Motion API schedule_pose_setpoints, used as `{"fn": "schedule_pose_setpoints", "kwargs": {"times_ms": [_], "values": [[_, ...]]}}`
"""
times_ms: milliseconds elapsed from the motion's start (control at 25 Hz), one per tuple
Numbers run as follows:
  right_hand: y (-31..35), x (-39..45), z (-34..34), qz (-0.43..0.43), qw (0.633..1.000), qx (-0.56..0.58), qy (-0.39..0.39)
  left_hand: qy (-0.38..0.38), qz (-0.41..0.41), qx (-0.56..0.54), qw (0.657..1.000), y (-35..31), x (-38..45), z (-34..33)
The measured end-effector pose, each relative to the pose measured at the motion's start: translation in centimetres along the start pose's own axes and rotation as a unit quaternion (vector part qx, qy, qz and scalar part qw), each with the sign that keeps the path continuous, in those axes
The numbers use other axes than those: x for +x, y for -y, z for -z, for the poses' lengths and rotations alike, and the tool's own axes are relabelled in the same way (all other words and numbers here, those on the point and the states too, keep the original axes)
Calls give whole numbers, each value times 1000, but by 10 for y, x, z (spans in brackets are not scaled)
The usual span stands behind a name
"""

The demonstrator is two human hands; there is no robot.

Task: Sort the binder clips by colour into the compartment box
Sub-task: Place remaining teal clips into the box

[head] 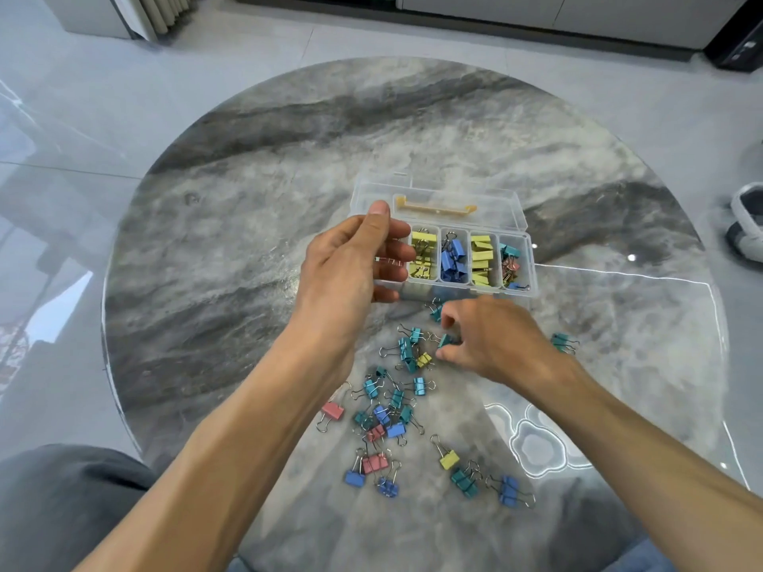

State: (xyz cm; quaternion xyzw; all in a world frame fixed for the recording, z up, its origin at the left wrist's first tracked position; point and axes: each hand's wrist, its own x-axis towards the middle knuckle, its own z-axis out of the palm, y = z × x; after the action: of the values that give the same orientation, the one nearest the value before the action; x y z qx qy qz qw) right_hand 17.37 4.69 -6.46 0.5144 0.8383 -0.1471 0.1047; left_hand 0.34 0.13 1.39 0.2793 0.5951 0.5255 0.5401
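Compartment box: a clear plastic compartment box (521, 264) sits mid-table, its lid (437, 200) folded back on the far side with a yellow latch (433, 206) on it.
Box contents: from the left, the first compartment is hidden behind the left hand; next come yellow clips (423, 253), then blue clips (453, 258), then more yellow clips (482, 258); the rightmost compartment holds a mix of teal, pink and blue clips (512, 262).
Loose clips: a scatter of binder clips (396, 398) lies on the table just in front of the box, mostly teal, with several blue, a few pink and a couple of yellow ones.
Pink clip: one pink clip (332, 410) lies at the left edge of the scatter.
Stray clip: one teal clip (562, 342) lies apart, to the right of the right hand.
Right hand: the right hand (491, 344) is lowered over the far part of the scatter, thumb and fingers pinching a teal clip (445, 340).
Left hand: the left hand (355, 262) is raised over the box's left end, fingers loosely spread, thumb up; I cannot tell whether it holds anything.
Table: round, glossy grey marble table (247, 200).
Surroundings: pale tiled floor (82, 130) around it, white cabinets (536, 14) along the far wall.
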Motion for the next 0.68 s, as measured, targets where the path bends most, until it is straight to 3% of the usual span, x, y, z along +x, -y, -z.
{"fn": "schedule_pose_setpoints", "kwargs": {"times_ms": [240,360,440,520,600,680], "values": [[-3,8,-13,-10,999,22,-41,11,-4,14,1000,3,0,0],[-4,7,0,-28,989,145,-21,10,-8,35,999,4,0,-1],[5,5,20,-48,930,364,-12,12,-16,83,996,10,0,-2],[14,2,38,-54,833,550,-30,25,-22,151,988,14,1,-3],[20,-4,50,-42,774,631,-38,31,-16,151,988,17,2,-4],[22,-8,54,-28,745,665,-31,21,-10,99,995,17,4,-4]]}}
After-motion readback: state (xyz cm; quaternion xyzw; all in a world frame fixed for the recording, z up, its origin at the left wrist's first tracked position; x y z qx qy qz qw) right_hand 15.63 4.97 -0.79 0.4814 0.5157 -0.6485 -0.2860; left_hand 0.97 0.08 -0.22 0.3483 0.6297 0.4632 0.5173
